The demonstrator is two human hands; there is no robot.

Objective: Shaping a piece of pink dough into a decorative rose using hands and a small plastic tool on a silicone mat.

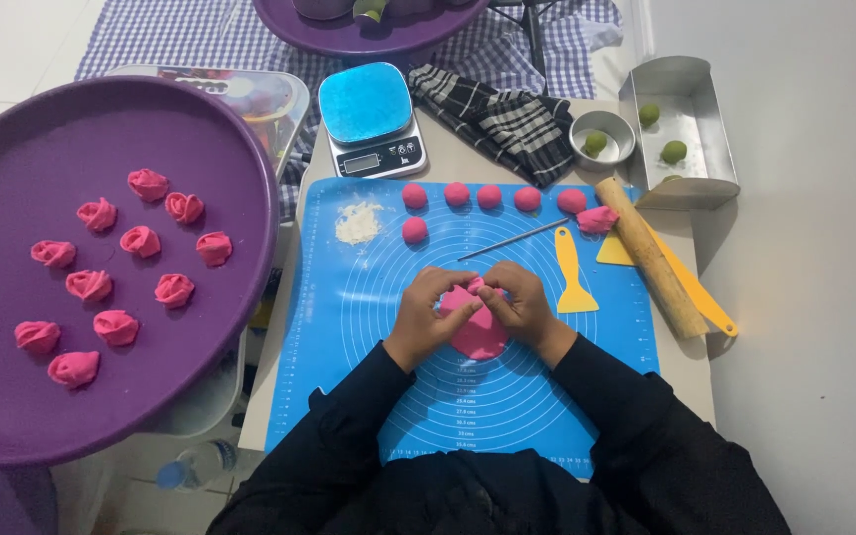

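Note:
My left hand (426,315) and my right hand (524,305) meet over a flattened piece of pink dough (478,337) on the blue silicone mat (349,327). Both hands pinch and fold its upper edge, which is partly hidden by my fingers. Several pink dough balls (489,196) sit in a row at the mat's far edge, with one more (414,230) below them. A large purple tray (111,396) to my left carries several pink dough roses (141,241).
A wooden rolling pin (652,258), yellow scraper (573,272), thin metal stick (513,240) and flour pile (359,222) lie on the mat. Behind are a blue-topped kitchen scale (369,117), checked cloth (497,117), metal loaf tin (697,149) with green balls, and a small round tin (601,141).

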